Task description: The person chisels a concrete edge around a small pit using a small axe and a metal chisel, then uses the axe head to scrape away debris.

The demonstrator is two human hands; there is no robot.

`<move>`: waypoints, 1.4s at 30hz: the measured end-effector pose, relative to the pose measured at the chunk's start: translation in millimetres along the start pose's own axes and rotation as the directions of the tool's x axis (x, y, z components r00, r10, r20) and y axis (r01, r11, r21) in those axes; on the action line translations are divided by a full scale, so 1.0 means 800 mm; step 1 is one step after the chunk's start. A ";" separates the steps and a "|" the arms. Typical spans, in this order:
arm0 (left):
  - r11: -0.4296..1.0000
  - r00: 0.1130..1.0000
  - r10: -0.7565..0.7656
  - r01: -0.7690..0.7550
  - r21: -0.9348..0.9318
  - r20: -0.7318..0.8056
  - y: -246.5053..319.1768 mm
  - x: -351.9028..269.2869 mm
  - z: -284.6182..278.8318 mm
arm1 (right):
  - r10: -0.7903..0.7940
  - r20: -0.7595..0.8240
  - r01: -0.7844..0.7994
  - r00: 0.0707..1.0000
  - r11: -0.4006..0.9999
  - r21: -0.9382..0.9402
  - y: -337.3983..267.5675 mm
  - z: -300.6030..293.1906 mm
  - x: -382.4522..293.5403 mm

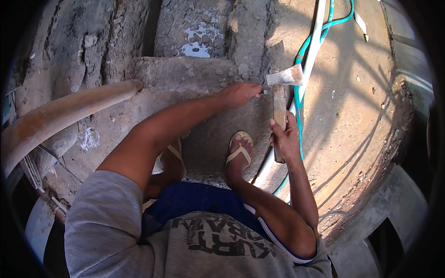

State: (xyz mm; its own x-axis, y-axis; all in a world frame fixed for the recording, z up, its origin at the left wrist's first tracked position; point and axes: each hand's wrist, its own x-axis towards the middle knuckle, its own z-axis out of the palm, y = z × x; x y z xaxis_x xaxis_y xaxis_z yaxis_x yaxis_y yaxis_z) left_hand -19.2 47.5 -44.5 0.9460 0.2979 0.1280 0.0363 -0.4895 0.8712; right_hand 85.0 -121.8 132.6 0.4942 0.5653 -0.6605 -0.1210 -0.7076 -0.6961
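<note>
My right hand point(286, 135) grips the wooden handle point(279, 104) of a hatchet, below the middle. The hatchet's pale, dirty steel head point(285, 75) sits at the far end, its flared edge to the right and its narrower end to the left. My left hand point(243, 94) is closed, reaching across to just left of the hatchet head. Past its fingertips shows the end of a small grey piece point(266, 91), apparently held; the rest is hidden by the fingers. Beneath both hands lies rough, dirt-covered concrete point(208, 118).
A white pipe point(311, 60) and a green hose point(298, 100) run along the right. Ahead is a pit point(194, 34) with muddy water, edged by a concrete ledge point(184, 71). A large curved pipe point(76, 107) slants in from the left. My sandalled feet point(240, 149) stand close by.
</note>
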 end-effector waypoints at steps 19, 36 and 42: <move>0.998 0.999 0.029 -0.031 0.048 0.042 0.000 0.000 0.006 | -0.375 -0.069 0.267 0.925 0.767 -0.583 0.043 -0.030 -0.005; 0.998 0.995 -0.023 0.018 0.053 0.095 -0.006 -0.022 0.018 | -0.476 -0.356 0.459 0.804 0.878 -0.137 -0.025 -0.027 -0.046; 0.999 0.995 -0.025 0.022 0.031 0.100 0.003 -0.011 0.010 | -0.408 0.116 0.323 0.906 0.486 -0.812 0.093 -0.023 -0.016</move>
State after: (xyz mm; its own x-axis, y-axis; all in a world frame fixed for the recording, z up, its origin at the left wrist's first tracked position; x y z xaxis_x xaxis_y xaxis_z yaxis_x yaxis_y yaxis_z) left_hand -25.0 37.5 -47.5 0.9723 0.2263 0.0578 0.0673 -0.5083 0.8585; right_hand 85.6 -189.0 94.5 0.3972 0.8496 -0.3470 0.7999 -0.5058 -0.3229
